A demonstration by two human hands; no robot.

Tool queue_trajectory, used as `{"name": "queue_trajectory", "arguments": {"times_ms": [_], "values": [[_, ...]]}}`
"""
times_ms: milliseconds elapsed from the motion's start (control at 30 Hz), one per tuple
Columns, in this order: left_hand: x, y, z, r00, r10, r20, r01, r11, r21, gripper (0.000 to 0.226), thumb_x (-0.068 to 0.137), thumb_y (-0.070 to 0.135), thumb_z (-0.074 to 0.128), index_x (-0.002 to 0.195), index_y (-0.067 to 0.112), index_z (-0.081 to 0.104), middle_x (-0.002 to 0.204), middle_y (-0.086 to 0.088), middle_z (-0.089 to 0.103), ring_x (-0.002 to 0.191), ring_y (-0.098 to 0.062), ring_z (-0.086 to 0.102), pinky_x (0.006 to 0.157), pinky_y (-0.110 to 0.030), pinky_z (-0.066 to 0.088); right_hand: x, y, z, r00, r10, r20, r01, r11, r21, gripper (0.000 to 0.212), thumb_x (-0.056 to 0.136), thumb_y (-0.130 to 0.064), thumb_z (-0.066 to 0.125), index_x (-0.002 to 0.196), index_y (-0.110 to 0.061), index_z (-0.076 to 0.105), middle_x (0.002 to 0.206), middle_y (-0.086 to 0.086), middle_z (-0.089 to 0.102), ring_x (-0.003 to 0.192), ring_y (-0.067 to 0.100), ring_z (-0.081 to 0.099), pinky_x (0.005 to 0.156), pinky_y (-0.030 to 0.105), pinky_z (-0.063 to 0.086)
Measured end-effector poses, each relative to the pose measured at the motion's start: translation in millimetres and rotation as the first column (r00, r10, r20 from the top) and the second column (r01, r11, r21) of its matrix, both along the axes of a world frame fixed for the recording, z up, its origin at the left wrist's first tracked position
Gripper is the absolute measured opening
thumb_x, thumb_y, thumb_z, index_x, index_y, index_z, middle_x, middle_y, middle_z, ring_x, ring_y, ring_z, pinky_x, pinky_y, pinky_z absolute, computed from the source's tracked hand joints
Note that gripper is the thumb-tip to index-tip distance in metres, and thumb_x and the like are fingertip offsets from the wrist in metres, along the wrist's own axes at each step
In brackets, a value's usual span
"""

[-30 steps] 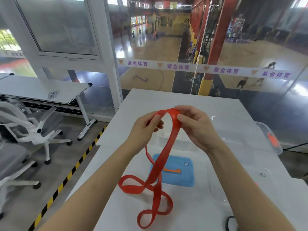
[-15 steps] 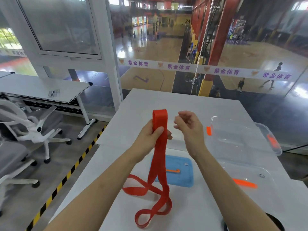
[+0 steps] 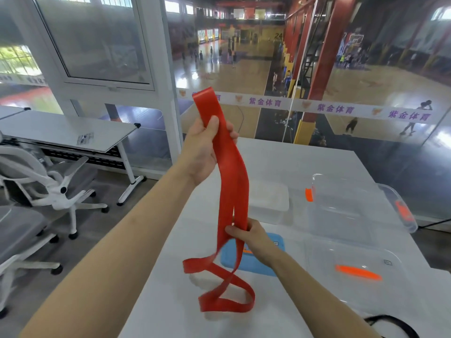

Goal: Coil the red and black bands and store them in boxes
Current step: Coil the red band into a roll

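The red band [image 3: 231, 181] hangs doubled in the air above the white table [image 3: 288, 157]. My left hand [image 3: 205, 150] is raised and grips the band just below its folded top end. Lower down, my right hand [image 3: 249, 236] pinches both strands together. The band's loose lower loops [image 3: 224, 301] trail onto the table near the front. A piece of the black band [image 3: 388, 324] shows at the bottom right edge. A clear box [image 3: 271, 203] stands behind the red band, and a larger clear box [image 3: 341, 211] stands to its right.
A blue lid [image 3: 253, 259] lies under my right hand. A clear lid with an orange latch [image 3: 356, 272] lies at the right, another clear lid [image 3: 400, 211] farther right. Glass wall runs behind the table. White office chairs [image 3: 48, 181] and a second table [image 3: 63, 132] stand on the left.
My left hand has lifted the band's top end much higher. My right hand has dropped down and closed on the two strands lower on the band.
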State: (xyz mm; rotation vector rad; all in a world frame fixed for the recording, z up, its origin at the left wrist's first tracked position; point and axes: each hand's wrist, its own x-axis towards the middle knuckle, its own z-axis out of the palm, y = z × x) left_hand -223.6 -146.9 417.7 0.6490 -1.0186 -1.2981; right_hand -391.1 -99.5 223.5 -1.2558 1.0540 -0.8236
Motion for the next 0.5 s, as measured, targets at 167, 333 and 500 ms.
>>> {"name": "queue_trajectory", "arguments": {"times_ms": [167,333,500], "values": [[31,-14,13,0.981,0.129,-0.147,-0.127,0.992,0.023,0.013,0.111,0.02,0.039,0.113,0.01,0.047,0.085,-0.009,0.063,0.073,-0.023,0.064,0.08,-0.043,0.057,-10,1,23,0.974,0.002,0.227,-0.009,0.999,0.031,0.019,0.1,-0.021,0.065,0.115,-0.009,0.066,0.08,-0.005,0.075,0.069,0.009,0.069,0.066,0.022,0.056],[43,-18,25,0.957,0.196,-0.216,-0.196,0.98,0.021,0.015,0.112,0.021,0.036,0.121,0.013,0.045,0.085,-0.009,0.065,0.073,-0.024,0.065,0.087,-0.049,0.056,-15,-1,58,0.939,0.055,0.339,-0.057,0.998,-0.004,0.035,0.101,-0.042,0.061,0.113,-0.01,0.059,0.068,0.006,0.061,0.056,0.017,0.055,0.054,0.027,0.047],[44,-29,46,0.944,0.247,-0.221,-0.25,0.968,0.017,0.015,0.111,0.02,0.039,0.12,0.011,0.045,0.086,-0.009,0.064,0.073,-0.021,0.066,0.084,-0.042,0.06,-33,-2,72,0.881,0.394,0.264,-0.393,0.918,-0.056,0.065,0.088,-0.024,0.076,0.143,-0.004,0.047,0.098,0.011,0.073,0.086,0.024,0.076,0.077,0.032,0.061]]}}
